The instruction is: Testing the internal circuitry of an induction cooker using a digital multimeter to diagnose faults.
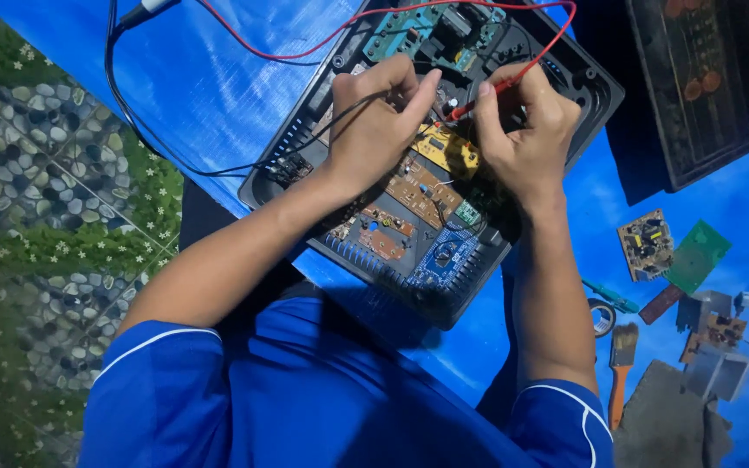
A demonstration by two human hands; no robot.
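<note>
- Far left: pebble-pattern floor (36,173) w/ green patches, beside blue sheet (201,78) over the desk.
- Black lead (145,143) loops across sheet to left hand (374,130); fingers pinched on black probe, tip hidden among parts.
- Centre: open black device case (444,308), tilted; brown, yellow and blue circuit boards (444,256) inside.
- Right hand (522,130) pinches red probe (491,94), tip down on board; red lead (305,50) arcs overhead.
- Right: loose small boards (648,245), orange-handled brush (621,368), tape roll (602,316).

Dim, blue-tinted light, soft shadows under the arms, slight blur, curved edges.
</note>
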